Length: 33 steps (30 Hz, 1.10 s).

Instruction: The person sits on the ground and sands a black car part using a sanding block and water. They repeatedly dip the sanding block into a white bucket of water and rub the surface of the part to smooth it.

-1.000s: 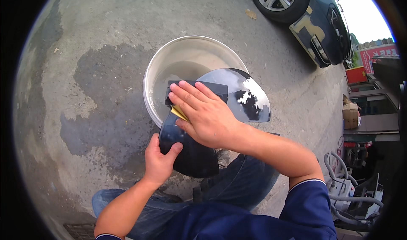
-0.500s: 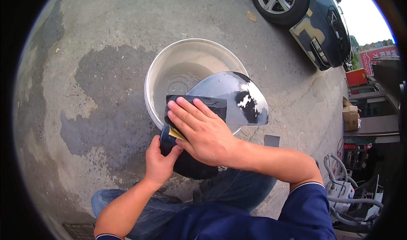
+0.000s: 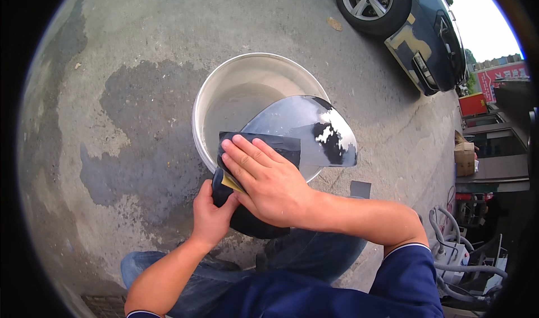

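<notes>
A glossy black curved panel (image 3: 320, 141) lies tilted across the rim of a round pale bucket (image 3: 197, 128) with water in it. My left hand (image 3: 213, 205) grips the panel's near left edge, thumb on top and the other fingers mostly hidden behind it. On the panel, my right hand (image 3: 269, 186) presses flat with outstretched fingers on a dark sheet of sandpaper (image 3: 286, 144). A yellowish underside of the sheet shows where its edge curls up by my right thumb, which is partly hidden.
Another small dark sheet (image 3: 360, 189) lies on the concrete right of the bucket. A dark car (image 3: 426, 48) with a patchy, sanded-looking bumper stands at the far right. Nearer on the right is a machine with grey hoses (image 3: 452, 256). Behind it stands a cardboard box (image 3: 464, 158).
My right hand and the sandpaper have slid slightly toward me over the panel. Ripples in the bucket's water have faded. My left hand keeps its hold in nearly the same place.
</notes>
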Each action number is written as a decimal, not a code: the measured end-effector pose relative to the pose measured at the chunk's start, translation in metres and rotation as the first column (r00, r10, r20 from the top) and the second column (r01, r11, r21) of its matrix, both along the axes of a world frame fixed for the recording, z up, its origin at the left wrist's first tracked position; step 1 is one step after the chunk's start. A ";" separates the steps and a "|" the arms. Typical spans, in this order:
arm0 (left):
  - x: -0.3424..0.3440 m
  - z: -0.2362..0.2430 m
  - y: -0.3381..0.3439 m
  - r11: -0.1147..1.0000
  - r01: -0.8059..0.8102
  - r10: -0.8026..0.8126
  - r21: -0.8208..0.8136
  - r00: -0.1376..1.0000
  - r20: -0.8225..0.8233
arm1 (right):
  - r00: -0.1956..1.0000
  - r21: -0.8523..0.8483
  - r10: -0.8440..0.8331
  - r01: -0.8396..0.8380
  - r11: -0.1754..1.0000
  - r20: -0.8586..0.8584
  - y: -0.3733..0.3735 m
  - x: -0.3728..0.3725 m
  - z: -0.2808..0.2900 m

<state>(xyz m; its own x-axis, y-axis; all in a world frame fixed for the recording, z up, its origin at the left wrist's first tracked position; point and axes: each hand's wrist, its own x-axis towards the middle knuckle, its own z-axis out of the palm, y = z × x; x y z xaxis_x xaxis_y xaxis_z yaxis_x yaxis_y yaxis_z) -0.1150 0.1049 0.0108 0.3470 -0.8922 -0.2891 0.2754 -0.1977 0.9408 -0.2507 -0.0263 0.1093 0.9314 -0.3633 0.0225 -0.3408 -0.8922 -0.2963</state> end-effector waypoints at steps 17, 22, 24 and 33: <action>0.003 -0.009 -0.004 0.999 0.020 -0.021 -0.042 1.000 -0.022 | 0.993 0.120 0.103 -0.110 0.987 0.059 0.012 -0.015 0.001; 0.002 0.004 -0.010 0.999 0.012 -0.018 -0.038 0.989 -0.148 | 0.971 -0.116 -0.231 0.237 0.965 0.056 -0.056 -0.009 -0.001; 0.004 0.000 -0.007 0.999 0.015 -0.021 -0.051 0.992 -0.124 | 0.999 0.001 -0.034 0.034 0.999 0.014 -0.007 -0.011 -0.002; 0.004 0.002 -0.011 0.998 0.038 -0.048 -0.058 0.981 -0.187 | 0.970 0.007 -0.241 0.241 0.971 0.039 -0.026 -0.030 -0.008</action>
<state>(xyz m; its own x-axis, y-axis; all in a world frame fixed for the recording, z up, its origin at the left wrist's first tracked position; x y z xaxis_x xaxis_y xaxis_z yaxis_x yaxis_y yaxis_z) -0.1109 0.0943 0.0128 0.2522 -0.9213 -0.2961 0.4408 -0.1631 0.8827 -0.2806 -0.0525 0.1015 0.8150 -0.5767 0.0561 -0.5337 -0.7848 -0.3151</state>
